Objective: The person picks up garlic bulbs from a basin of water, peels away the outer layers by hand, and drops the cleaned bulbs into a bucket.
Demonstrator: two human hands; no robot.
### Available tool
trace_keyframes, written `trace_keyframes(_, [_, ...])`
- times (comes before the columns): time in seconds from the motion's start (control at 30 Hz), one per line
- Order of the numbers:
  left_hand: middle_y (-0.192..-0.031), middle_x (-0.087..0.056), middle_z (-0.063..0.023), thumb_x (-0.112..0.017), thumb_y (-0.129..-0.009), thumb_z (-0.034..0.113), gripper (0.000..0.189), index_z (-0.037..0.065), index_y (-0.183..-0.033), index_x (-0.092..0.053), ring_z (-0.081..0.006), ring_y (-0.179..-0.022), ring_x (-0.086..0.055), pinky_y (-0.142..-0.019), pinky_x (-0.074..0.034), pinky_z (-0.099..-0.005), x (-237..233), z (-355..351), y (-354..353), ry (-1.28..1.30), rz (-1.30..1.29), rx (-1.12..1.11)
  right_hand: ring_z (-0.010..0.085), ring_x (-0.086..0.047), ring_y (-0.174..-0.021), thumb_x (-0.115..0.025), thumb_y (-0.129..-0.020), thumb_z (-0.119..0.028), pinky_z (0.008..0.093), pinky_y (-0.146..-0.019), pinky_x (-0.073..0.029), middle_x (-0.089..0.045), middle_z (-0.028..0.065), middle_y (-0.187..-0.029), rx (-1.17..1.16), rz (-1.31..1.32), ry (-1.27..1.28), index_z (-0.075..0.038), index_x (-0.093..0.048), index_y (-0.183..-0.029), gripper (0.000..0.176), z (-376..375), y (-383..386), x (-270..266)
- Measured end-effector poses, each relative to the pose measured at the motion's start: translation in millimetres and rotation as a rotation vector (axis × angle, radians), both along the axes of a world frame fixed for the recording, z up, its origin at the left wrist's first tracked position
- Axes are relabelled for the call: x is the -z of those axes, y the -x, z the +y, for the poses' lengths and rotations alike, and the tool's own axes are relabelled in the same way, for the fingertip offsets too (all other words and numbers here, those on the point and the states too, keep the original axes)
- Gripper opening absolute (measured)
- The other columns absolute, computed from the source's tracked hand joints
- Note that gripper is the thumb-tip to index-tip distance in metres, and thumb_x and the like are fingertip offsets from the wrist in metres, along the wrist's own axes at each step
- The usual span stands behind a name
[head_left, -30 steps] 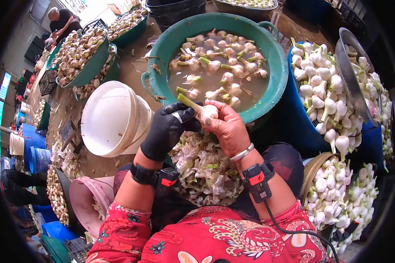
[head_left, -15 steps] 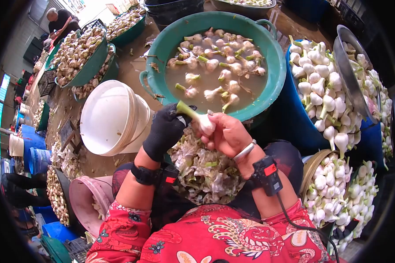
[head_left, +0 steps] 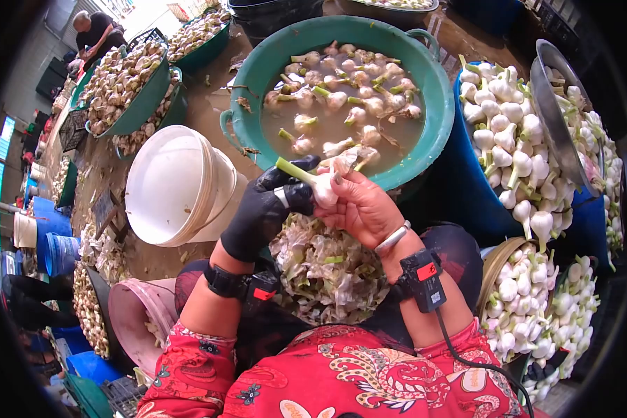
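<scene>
A white garlic bulb (head_left: 323, 192) with a green stem is held between my two hands, above a heap of loose papery skins (head_left: 327, 272) in my lap. My left hand (head_left: 265, 209), in a black glove, is closed round the stem side. My bare right hand (head_left: 362, 212) pinches the bulb's other side, and a flap of loose skin (head_left: 343, 161) stands up at its fingertips. Just beyond, a green tub (head_left: 247, 76) holds brown water with many garlic bulbs floating in it.
White bucket (head_left: 161, 184) at left, pinkish bucket (head_left: 136, 317) below it. Blue tub (head_left: 467, 188) of peeled garlic at right, beside a metal basin (head_left: 561, 125). Green tub (head_left: 143, 108) of unpeeled garlic at upper left; a person (head_left: 97, 35) bends behind it.
My left hand has turned, showing more of the back of its glove. A flap of skin now stands away from the bulb. My right hand has shifted slightly.
</scene>
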State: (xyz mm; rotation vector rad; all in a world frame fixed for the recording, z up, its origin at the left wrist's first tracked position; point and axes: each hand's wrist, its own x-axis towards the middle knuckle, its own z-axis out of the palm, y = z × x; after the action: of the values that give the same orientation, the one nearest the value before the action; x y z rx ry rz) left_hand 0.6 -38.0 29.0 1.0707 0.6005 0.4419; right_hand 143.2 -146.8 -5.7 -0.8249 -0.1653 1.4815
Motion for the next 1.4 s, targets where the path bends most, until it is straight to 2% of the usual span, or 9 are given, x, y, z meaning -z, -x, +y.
trace_keyframes(0.1, [-0.093,-0.065,-0.0112,-0.061,-0.085,0.013,0.035,-0.006,-0.114,-0.057,-0.019,-0.078,-0.063,-0.073,-0.051,-0.031,5,9,2,-0.028,-0.003,0.037,0.0104,-0.059,-0.07,-0.068,-0.085,-0.02,0.024,-0.061,-0.046,-0.064,0.0007,-0.087,0.184,-0.174,0.053,-0.006,-0.061,-0.097,0.019,4,9,-2])
trace_keyframes(0.17, [-0.097,-0.064,-0.0108,-0.057,-0.088,0.014,0.034,-0.006,-0.116,-0.056,-0.0187,-0.08,-0.063,-0.073,-0.052,-0.0328,12,20,4,0.009,-0.088,-0.078,0.0088,-0.055,-0.069,-0.065,-0.086,-0.01,0.0224,-0.062,-0.044,-0.062,-0.0009,-0.084,0.412,-0.885,-0.183,-0.003,-0.063,-0.089,0.008,4,11,2])
trace_keyframes(0.2, [-0.1,-0.064,-0.0108,-0.056,-0.089,0.013,0.034,-0.006,-0.117,-0.056,-0.0186,-0.084,-0.064,-0.075,-0.052,-0.0304,7,25,6,-0.055,-0.098,-0.071,0.007,-0.056,-0.085,-0.062,-0.087,-0.005,0.0239,-0.078,-0.046,-0.066,0.0022,-0.092,0.254,-0.874,-0.254,0.001,-0.066,-0.098,0.012,-4,16,-1])
trace_keyframes(0.3, [-0.108,-0.063,-0.0115,-0.055,-0.089,0.011,0.033,-0.006,-0.118,-0.056,-0.0186,-0.091,-0.063,-0.079,-0.052,-0.0288,3,29,8,-0.129,-0.122,-0.097,0.0294,-0.064,-0.069,-0.063,-0.078,-0.011,0.0353,-0.068,-0.05,-0.064,0.018,-0.074,-0.368,-1.358,-0.205,-0.001,-0.066,-0.089,0.015,-10,21,20])
trace_keyframes(0.4, [-0.115,-0.06,-0.0125,-0.056,-0.088,0.01,0.034,-0.006,-0.119,-0.056,-0.0186,-0.097,-0.062,-0.085,-0.05,-0.0304,1,23,7,-0.115,-0.158,-0.083,0.0369,-0.063,-0.075,-0.063,-0.076,-0.017,0.0401,-0.07,-0.05,-0.063,0.0228,-0.08,-0.362,-1.574,-0.096,0.0,-0.067,-0.089,0.022,-15,15,25])
trace_keyframes(0.6, [-0.116,-0.061,-0.0118,-0.058,-0.086,0.008,0.036,-0.004,-0.119,-0.057,-0.0179,-0.101,-0.06,-0.092,-0.046,-0.0318,3,20,6,-0.093,-0.11,0.022,0.0058,-0.054,-0.069,-0.07,-0.07,0.002,0.0213,-0.064,-0.047,-0.06,-0.0006,-0.075,0.335,-0.766,-0.068,-0.006,-0.066,-0.087,0.019,-3,7,-8])
trace_keyframes(1.03, [-0.083,-0.064,-0.0063,-0.068,-0.079,0.006,0.025,0.001,-0.103,-0.067,-0.0144,-0.08,-0.061,-0.075,-0.048,-0.0286,-3,10,0,-0.816,0.141,0.101,0.0192,-0.057,-0.066,-0.059,-0.069,0.005,0.0276,-0.062,-0.045,-0.054,0.0079,-0.073,0.135,-1.342,-0.211,-0.002,-0.059,-0.077,0.011,-1,-6,-11])
trace_keyframes(1.23, [-0.087,-0.066,-0.0055,-0.069,-0.079,0.006,0.023,0.001,-0.101,-0.067,-0.0134,-0.079,-0.061,-0.073,-0.049,-0.0283,2,9,5,-0.902,0.227,0.174,0.0279,-0.057,-0.064,-0.055,-0.071,0.002,0.034,-0.061,-0.046,-0.057,0.0152,-0.073,-0.085,-1.255,-0.245,-0.001,-0.054,-0.075,0.005,1,-10,-4])
trace_keyframes(1.4, [-0.095,-0.067,-0.0048,-0.069,-0.081,0.007,0.022,0.0,-0.101,-0.066,-0.0106,-0.083,-0.06,-0.075,-0.049,-0.0271,-2,13,8,-0.518,0.169,0.109,0.0129,-0.046,-0.061,-0.056,-0.074,-0.003,0.0275,-0.059,-0.042,-0.051,0.0052,-0.066,-0.077,-1.304,-0.164,-0.002,-0.053,-0.076,0.004,-8,-1,-4])
